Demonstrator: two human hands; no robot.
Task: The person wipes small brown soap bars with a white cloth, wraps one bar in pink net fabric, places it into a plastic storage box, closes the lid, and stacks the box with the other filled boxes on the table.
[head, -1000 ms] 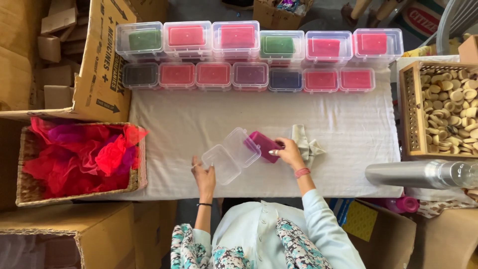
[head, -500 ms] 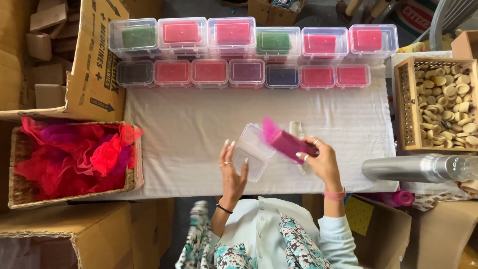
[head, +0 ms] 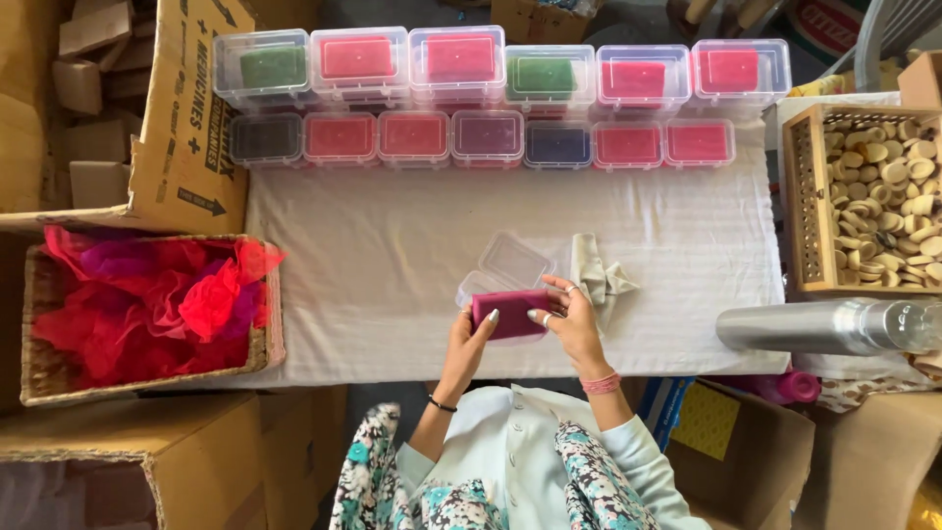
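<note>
Two hands, the left hand (head: 471, 339) and right hand (head: 569, 319), now pinch a magenta rectangular block (head: 510, 314) by its ends at lower centre, fingers curled around it. It has come down onto the clear plastic box (head: 505, 270), lid open behind. Thirteen filled lidded boxes (head: 486, 59) line the top.

The clear plastic box (head: 505, 270) looks glossy and smooth; the magenta pad (head: 510, 314) in it looks matt and velvety. The white tablecloth (head: 392, 265) is wrinkled woven cloth. The basket (head: 44, 383) is rough wicker, the bottle (head: 805, 327) brushed metal.
</note>
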